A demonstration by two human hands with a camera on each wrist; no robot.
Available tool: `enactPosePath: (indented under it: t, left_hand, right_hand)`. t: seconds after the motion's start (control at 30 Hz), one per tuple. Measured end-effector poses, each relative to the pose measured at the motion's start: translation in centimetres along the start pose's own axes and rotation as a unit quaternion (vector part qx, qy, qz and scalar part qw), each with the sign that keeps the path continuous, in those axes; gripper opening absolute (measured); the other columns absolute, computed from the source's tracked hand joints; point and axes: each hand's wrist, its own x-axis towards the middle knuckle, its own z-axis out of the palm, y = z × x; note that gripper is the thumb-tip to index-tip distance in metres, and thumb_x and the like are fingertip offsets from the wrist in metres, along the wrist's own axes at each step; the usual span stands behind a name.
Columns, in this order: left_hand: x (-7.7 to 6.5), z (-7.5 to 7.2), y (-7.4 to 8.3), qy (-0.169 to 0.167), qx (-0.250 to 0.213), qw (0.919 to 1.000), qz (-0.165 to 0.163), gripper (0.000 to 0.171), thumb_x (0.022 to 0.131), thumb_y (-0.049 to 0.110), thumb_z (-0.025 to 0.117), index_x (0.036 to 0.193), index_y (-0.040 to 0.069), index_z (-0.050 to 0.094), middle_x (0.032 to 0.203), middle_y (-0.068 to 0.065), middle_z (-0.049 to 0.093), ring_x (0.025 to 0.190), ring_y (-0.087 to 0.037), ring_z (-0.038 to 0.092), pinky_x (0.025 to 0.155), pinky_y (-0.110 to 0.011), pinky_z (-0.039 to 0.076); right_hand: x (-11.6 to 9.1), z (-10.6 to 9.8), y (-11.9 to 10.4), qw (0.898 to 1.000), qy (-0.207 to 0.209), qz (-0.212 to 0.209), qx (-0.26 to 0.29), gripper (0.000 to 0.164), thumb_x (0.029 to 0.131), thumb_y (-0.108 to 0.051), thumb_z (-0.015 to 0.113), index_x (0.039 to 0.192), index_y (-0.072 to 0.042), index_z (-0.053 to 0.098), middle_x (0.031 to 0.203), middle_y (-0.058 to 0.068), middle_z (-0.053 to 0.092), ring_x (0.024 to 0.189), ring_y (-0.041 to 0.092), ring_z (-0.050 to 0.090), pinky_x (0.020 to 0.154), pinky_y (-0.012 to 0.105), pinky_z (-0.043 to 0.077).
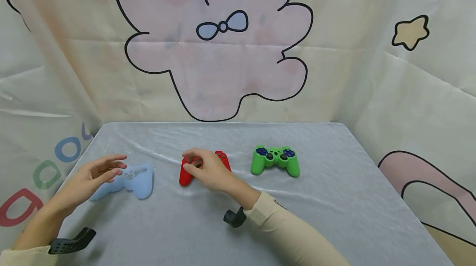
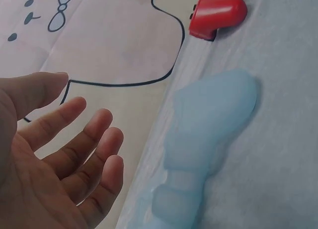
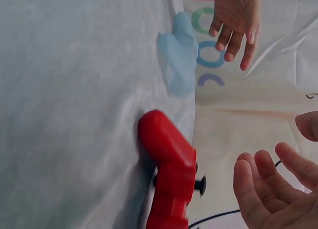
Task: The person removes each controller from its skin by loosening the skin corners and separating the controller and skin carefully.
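A light blue, translucent controller-shaped cover (image 1: pixel 143 184) with cutouts lies on the left of the cloth-covered table. My left hand (image 1: pixel 87 179) hovers over its left part, fingers loosely bent and holding nothing; in the left wrist view a gap shows between hand and cover (image 2: pixel 216 105). In the middle of the table is a red game controller (image 1: pixel 186 176), partly hidden behind my right hand (image 1: pixel 213 170). The right wrist view shows that hand (image 3: pixel 278 189) apart from the red controller (image 3: pixel 171 182), its fingers relaxed around nothing.
To the right of the red controller sits a green game controller (image 1: pixel 275 157) with dark blue buttons. The grey cloth-covered table (image 1: pixel 334 200) ends at a printed curtain (image 1: pixel 223 76) behind and at both sides. Each wrist carries a black camera mount (image 1: pixel 235 218).
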Motion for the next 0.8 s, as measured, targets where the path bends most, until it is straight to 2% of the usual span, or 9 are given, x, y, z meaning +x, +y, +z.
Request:
enactPosePath:
  t: [0.23, 0.3, 0.53, 0.8]
  left_hand:
    - [0.9, 1.2, 0.9, -0.011, 0.005, 0.9999, 0.001, 0.039, 0.105, 0.013, 0.054, 0.144, 0.008, 0.052, 0.119, 0.029, 0.061, 0.105, 0.008, 0.062, 0.08, -0.015, 0.052]
    - [1.1, 1.5, 1.3, -0.018, 0.003, 0.9998, 0.003, 0.04, 0.105, 0.013, 0.054, 0.144, 0.007, 0.051, 0.119, 0.028, 0.062, 0.106, 0.007, 0.062, 0.081, -0.015, 0.052]
    - [1.9, 2.8, 2.5, -0.04, -0.012, 0.9991, -0.006, 0.041, 0.105, 0.02, 0.055, 0.144, 0.009, 0.051, 0.123, 0.005, 0.067, 0.107, -0.001, 0.064, 0.084, -0.018, 0.053]
    - [2.8, 4.7, 3.5, -0.06, -0.027, 0.9977, -0.017, 0.039, 0.106, 0.021, 0.054, 0.143, 0.01, 0.052, 0.127, -0.019, 0.063, 0.106, -0.012, 0.066, 0.085, -0.021, 0.054]
  right_hand:
    - [-0.8, -1.3, 1.4, 1.0, 0.02, -0.001, -0.008, 0.035, 0.099, -0.019, 0.06, 0.132, -0.008, 0.063, 0.129, 0.01, 0.068, 0.1, 0.017, 0.064, 0.084, 0.024, 0.053]
    - [-1.1, -1.7, 1.7, 1.0, 0.023, 0.002, -0.009, 0.035, 0.1, -0.019, 0.06, 0.133, -0.009, 0.063, 0.13, 0.01, 0.067, 0.102, 0.017, 0.064, 0.086, 0.025, 0.052]
    - [-1.5, -2.7, 2.9, 0.999, 0.037, 0.019, -0.01, 0.032, 0.101, -0.02, 0.061, 0.132, -0.013, 0.063, 0.129, 0.009, 0.067, 0.106, 0.017, 0.063, 0.09, 0.03, 0.053]
    - [-2.1, -4.0, 4.3, 0.998, 0.059, 0.025, -0.022, 0.031, 0.1, -0.019, 0.061, 0.13, -0.013, 0.064, 0.128, 0.009, 0.068, 0.107, 0.022, 0.064, 0.088, 0.033, 0.054]
